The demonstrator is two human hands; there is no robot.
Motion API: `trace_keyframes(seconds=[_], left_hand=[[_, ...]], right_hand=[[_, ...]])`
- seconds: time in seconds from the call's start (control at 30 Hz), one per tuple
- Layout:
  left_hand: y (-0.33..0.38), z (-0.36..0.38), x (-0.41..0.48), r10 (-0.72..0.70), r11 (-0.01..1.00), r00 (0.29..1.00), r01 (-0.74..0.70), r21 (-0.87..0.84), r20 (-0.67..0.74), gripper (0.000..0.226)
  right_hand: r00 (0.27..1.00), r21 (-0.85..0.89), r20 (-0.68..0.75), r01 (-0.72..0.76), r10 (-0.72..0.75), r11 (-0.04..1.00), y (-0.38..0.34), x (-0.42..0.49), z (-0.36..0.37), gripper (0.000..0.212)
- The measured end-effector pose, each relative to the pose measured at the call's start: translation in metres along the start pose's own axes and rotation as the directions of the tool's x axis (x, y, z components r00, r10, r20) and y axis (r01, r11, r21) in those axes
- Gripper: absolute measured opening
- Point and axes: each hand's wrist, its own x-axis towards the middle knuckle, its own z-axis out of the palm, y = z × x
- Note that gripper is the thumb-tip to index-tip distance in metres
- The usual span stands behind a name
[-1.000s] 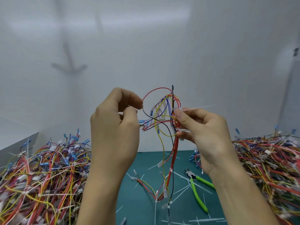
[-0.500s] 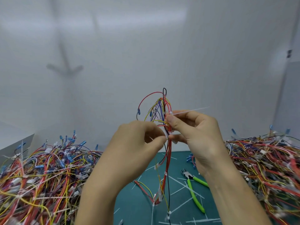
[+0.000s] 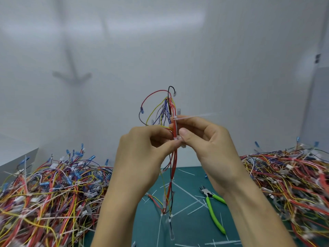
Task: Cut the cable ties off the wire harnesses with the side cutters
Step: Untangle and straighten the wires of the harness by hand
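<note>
Down front on the teal worktop (image 3: 188,227): green cutters (image 3: 212,209) lying loose among snipped tie scraps, in nobody's grip. Just above, harness (image 3: 174,129) held upright over mid-worktop, tail dangling down to it. Left hand (image 3: 142,157) fingers (image 3: 170,146) pinching the bundle low, right hand (image 3: 210,145) fingers (image 3: 185,132) pinching just above, under a white tie (image 3: 188,117) poking out right. Left pile (image 3: 49,193) and right pile (image 3: 288,175) of wires either side, white wall behind.
</note>
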Motion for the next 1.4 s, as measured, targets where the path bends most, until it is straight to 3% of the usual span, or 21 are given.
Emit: trace_keyframes(seconds=[0.13,0.3,0.47,0.67,0.87,1.07,1.27,1.4], left_hand=[[-0.003,0.002,0.001,-0.017,1.0,0.998,0.016,-0.019,-0.056,0.008],[-0.004,0.004,0.001,-0.033,0.999,0.994,0.029,-0.031,-0.108,0.008],[-0.011,0.003,0.005,-0.097,0.99,0.981,0.077,-0.121,-0.169,0.004],[-0.013,-0.001,0.005,-0.202,0.932,0.961,0.128,-0.34,-0.191,0.005],[-0.011,-0.005,0.005,-0.252,0.851,0.947,0.119,-0.511,-0.198,0.008],[-0.007,-0.004,0.005,-0.262,0.833,0.942,0.112,-0.542,-0.209,0.01],[-0.003,-0.006,0.003,-0.193,0.841,0.968,0.078,-0.536,-0.161,0.014],[-0.002,-0.007,0.004,-0.132,0.874,0.983,0.053,-0.482,-0.13,0.016]], right_hand=[[0.999,-0.033,0.032,-0.002,0.003,0.999,-0.001,0.0,0.003,0.021],[0.994,-0.032,0.093,-0.046,0.049,0.998,-0.002,0.0,0.003,0.039],[0.991,0.007,0.128,-0.035,0.034,0.999,-0.008,-0.002,-0.001,0.025],[0.993,-0.225,0.079,-0.068,0.088,0.972,-0.004,-0.001,0.0,0.016],[0.985,-0.253,0.029,-0.157,0.169,0.955,-0.002,-0.002,-0.002,0.009],[0.945,-0.315,0.161,-0.224,0.285,0.922,-0.002,-0.004,0.0,0.004],[0.97,-0.266,0.117,-0.176,0.213,0.948,-0.002,-0.005,0.002,0.011],[0.982,-0.107,0.029,-0.184,0.188,0.977,-0.001,-0.003,0.005,0.017]])
